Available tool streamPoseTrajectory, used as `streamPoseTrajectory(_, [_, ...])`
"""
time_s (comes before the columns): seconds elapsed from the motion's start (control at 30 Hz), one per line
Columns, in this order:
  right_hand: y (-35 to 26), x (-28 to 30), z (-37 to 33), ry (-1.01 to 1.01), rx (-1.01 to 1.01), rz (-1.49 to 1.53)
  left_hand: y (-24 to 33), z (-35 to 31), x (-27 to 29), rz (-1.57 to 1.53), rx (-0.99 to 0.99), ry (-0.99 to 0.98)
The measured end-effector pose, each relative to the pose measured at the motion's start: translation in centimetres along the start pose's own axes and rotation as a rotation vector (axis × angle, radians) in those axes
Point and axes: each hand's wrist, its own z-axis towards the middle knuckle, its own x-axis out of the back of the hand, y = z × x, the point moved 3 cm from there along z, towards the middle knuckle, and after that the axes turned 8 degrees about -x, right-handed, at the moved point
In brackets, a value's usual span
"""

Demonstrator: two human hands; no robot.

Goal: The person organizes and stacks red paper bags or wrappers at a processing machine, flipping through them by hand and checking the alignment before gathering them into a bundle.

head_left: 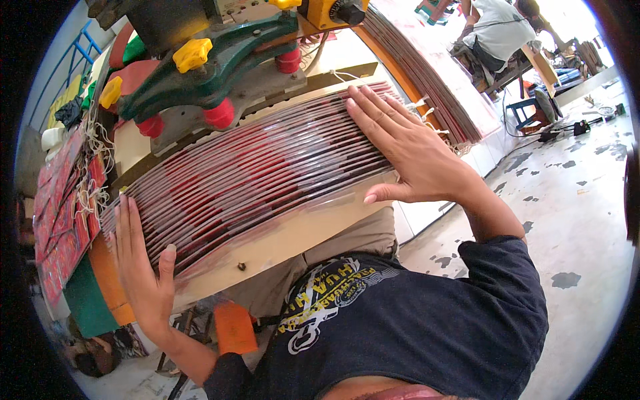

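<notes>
A wide row of thin, flat, red-and-grey sheets, tightly packed with their edges up, lies across a tan board in front of me. Its surface looks glossy in places. At the left end, my left hand rests with straight fingers along the side of the row, thumb apart. My right hand lies over the right end, fingers stretched out across the edges and thumb spread toward the board. Neither hand is closed around anything. Just beyond the row stands a dark green machine clamp with red round pads and yellow knobs.
Red printed packets with white strings hang at the left. A long stack of sheets lies at the far right. Beyond it sits a person in a white shirt. Cables lie on the worn floor; an orange piece is below the board.
</notes>
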Motion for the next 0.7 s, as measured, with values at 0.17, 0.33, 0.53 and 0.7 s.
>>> streamPoseTrajectory(0.17, [1.0,0.5,-0.1,0.06,-0.017,0.133,0.1,0.1,0.2,0.002,0.013,-0.012])
streamPoseTrajectory(0.33, [2.6,4.5,-0.7,0.707,0.011,0.204,-0.2,-0.2,-0.2,-0.004,0.01,-0.001])
streamPoseTrajectory(0.53, [0.5,0.3,0.5,-0.024,0.038,0.021,0.4,0.4,0.5,-0.011,0.019,-0.03])
streamPoseTrajectory(0.7, [1.2,2.9,0.9,0.189,-0.004,0.049,0.4,0.2,0.4,0.007,0.016,-0.029])
